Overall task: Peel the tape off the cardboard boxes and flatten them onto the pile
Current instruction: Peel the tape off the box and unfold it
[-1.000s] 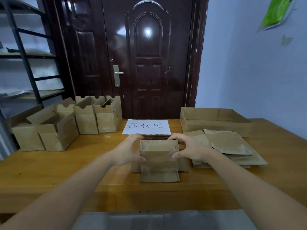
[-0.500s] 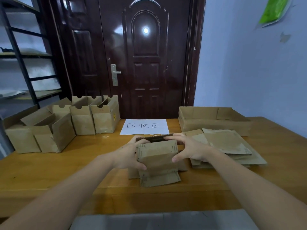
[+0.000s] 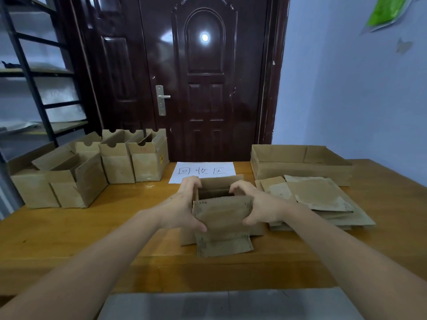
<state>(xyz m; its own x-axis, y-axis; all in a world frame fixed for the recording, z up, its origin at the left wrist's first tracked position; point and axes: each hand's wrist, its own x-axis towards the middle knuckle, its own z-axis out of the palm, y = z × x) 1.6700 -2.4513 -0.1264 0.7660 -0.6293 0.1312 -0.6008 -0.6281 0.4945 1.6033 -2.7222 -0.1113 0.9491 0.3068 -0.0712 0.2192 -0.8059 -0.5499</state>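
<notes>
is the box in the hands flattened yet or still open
Still open: the box shows a dark hollow between its walls, with both hands gripping its sides.

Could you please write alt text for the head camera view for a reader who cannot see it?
Both hands, left hand and right hand, grip an opened cardboard box on a wooden table. A pile of flattened boxes lies to its right, and upright boxes stand at far left.

Upright boxes (image 3: pixel 92 172) left on table (image 3: pixel 69 227); flattened pile (image 3: pixel 318 199) right; open box (image 3: pixel 221 213) between; tray (image 3: pixel 300 167) behind pile.
</notes>
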